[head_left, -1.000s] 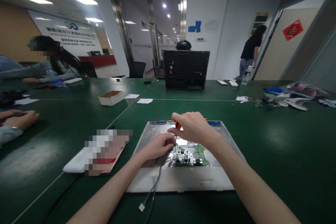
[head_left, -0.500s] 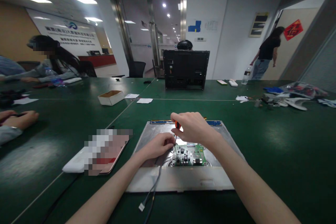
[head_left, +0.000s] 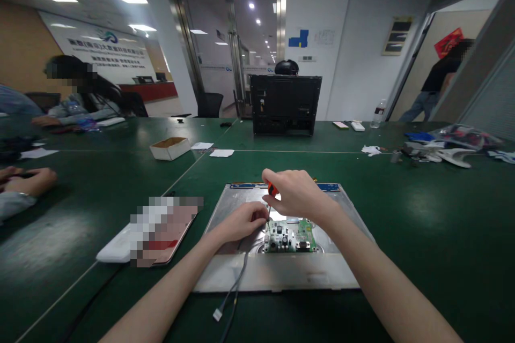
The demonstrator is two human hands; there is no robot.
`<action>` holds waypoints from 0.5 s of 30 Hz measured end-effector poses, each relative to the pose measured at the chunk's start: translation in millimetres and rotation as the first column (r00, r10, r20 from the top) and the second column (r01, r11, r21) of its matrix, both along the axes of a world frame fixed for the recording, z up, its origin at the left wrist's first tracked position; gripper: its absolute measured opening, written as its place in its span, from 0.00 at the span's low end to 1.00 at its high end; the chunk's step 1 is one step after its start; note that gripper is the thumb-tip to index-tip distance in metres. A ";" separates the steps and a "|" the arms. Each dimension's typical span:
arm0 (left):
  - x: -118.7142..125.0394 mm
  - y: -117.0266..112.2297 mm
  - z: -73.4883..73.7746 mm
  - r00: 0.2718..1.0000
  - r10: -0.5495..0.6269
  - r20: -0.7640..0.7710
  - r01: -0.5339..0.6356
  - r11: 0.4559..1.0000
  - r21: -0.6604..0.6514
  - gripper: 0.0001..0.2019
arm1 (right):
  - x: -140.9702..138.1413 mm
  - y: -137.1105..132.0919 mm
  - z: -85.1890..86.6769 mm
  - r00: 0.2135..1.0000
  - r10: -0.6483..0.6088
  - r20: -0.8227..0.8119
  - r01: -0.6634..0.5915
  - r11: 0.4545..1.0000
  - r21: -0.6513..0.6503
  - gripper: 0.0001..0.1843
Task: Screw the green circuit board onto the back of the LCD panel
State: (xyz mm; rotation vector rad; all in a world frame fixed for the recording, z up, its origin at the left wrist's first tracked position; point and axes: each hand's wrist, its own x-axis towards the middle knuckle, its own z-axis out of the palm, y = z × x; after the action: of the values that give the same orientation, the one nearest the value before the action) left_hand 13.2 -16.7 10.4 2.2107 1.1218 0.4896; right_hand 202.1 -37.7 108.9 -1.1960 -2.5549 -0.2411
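Note:
A flat metal panel (head_left: 229, 273) lies on the green table (head_left: 422, 225) in front of me, with a small green circuit board (head_left: 290, 235) fixed near its middle. My right hand (head_left: 295, 193) grips a screwdriver with an orange handle (head_left: 272, 189), held upright, its tip at the board's left edge. My left hand (head_left: 241, 223) rests on the panel beside the tip, fingers pinched around the shaft or a small part there; I cannot tell which. A grey cable with a white plug (head_left: 218, 315) trails off the panel's front edge.
A white and pink flat object (head_left: 120, 249) lies left of the panel. Farther back stand a small cardboard box (head_left: 169, 148) and a black monitor housing (head_left: 285, 105). Loose parts and bags (head_left: 446, 151) sit at right. Another person's hand (head_left: 28, 178) rests at the left; a person walks at the right doorway.
My hands and the screwdriver have barely shifted. The person in the background has walked right toward the doorway.

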 end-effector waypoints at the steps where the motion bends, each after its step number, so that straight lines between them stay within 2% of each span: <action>1: 0.1 -0.3 0.9 1.000 -0.001 -0.003 0.001 1.000 0.000 0.04 | -0.2 0.3 0.2 1.000 -0.007 0.007 0.007 1.000 0.004 0.13; 3: 0.5 -1.1 2.9 1.000 0.000 -0.010 0.000 1.000 -0.002 0.04 | -1.1 1.2 0.3 0.999 -0.033 0.027 0.033 0.999 0.004 0.15; 6: 0.7 -1.2 3.5 1.000 0.010 -0.021 -0.010 1.000 -0.009 0.04 | -2.4 2.0 0.2 0.997 -0.057 0.044 0.058 0.998 -0.014 0.11; 12: -1.0 2.2 -2.8 1.000 -0.012 -0.014 0.012 1.000 0.011 0.05 | -1.2 -1.3 1.2 1.000 -0.003 -0.024 0.002 0.999 -0.039 0.11; 15: -0.7 1.3 -0.9 1.000 0.001 -0.024 0.000 1.000 0.007 0.05 | -0.8 -1.2 2.1 1.000 0.003 -0.014 -0.003 1.000 -0.020 0.10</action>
State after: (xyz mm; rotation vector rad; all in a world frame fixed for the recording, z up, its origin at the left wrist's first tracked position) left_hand 12.5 -15.4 9.5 2.2279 1.1348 0.4690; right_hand 201.4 -38.9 111.0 -1.1970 -2.5522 -0.2067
